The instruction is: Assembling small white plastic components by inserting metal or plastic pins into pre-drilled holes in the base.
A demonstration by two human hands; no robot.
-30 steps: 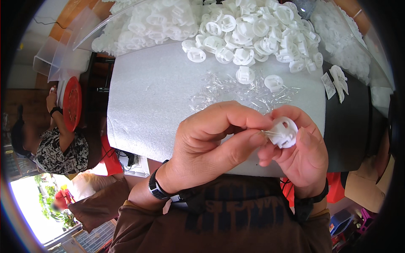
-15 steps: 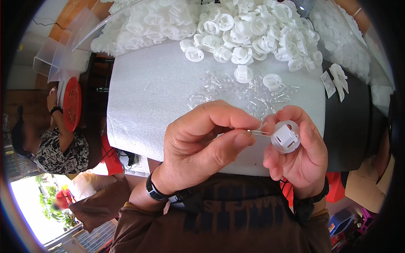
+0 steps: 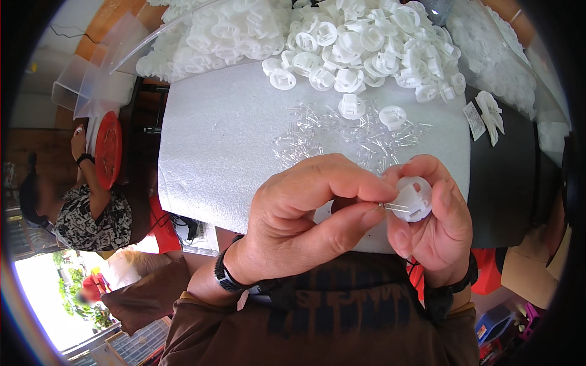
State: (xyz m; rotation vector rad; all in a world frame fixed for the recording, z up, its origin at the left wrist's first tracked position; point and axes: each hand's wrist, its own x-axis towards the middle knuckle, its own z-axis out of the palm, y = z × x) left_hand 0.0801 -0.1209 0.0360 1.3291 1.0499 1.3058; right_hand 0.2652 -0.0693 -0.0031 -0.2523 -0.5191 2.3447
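Observation:
My left hand (image 3: 317,210) pinches a small LED (image 3: 395,208) between thumb and forefinger. Its two thin metal legs point right, over the face of a round white plastic holder (image 3: 412,194); whether they touch it I cannot tell. My right hand (image 3: 438,213) has its fingers curled round that holder, whose slotted face is turned up. Beyond my hands, many loose clear LEDs (image 3: 305,137) with metal legs lie scattered on a pale foam sheet (image 3: 201,140). Two more holders, one boxy (image 3: 351,107) and one flat (image 3: 392,118), rest at the far edge of the scatter.
A large heap of white plastic holders (image 3: 372,43) covers the far side. Clear bags of white parts (image 3: 494,61) flank it. A paper label (image 3: 473,122) lies at the right. On the left, a person (image 3: 91,210) sits by a red tray (image 3: 108,149).
My left hand has moved right, bringing the LED's legs from beside the holder to over its face. The holder has tilted slightly in my right hand.

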